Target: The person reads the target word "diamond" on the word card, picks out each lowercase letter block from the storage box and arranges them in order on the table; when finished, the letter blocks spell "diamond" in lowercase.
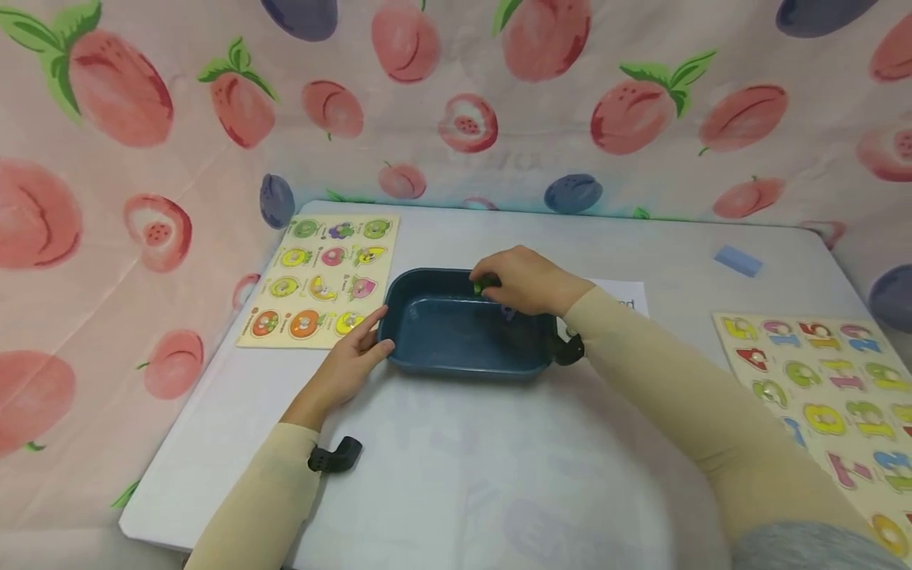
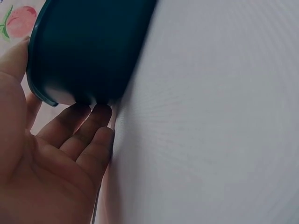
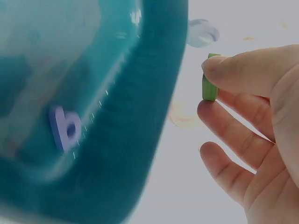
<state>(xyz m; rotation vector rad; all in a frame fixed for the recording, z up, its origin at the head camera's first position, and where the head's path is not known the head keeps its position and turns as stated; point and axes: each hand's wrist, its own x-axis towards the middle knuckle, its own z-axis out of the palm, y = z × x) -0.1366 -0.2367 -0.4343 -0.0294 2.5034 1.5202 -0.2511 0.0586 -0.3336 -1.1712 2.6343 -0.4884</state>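
Note:
A dark blue-green plastic tub (image 1: 463, 369) sits on the white table. My left hand (image 1: 345, 368) holds its left end, thumb at the rim and fingers against the outer wall, as the left wrist view (image 2: 60, 149) also shows. Over the tub's far right part is my right hand (image 1: 527, 279). Its thumb and fingertips pinch a small green piece (image 3: 210, 86), seen edge-on in the right wrist view, so its shape is hidden. Inside the tub lies a purple letter piece (image 3: 65, 128) with a round hole, partly hidden by the right hand in the head view.
At the left lies a fruit puzzle board (image 1: 321, 277). A number puzzle board (image 1: 819, 380) lies at the right. Behind the right forearm, a printed white paper (image 1: 630, 294) is partly covered. A small blue block (image 1: 738, 260) rests at the back right, before a fruit-patterned curtain (image 1: 527, 158).

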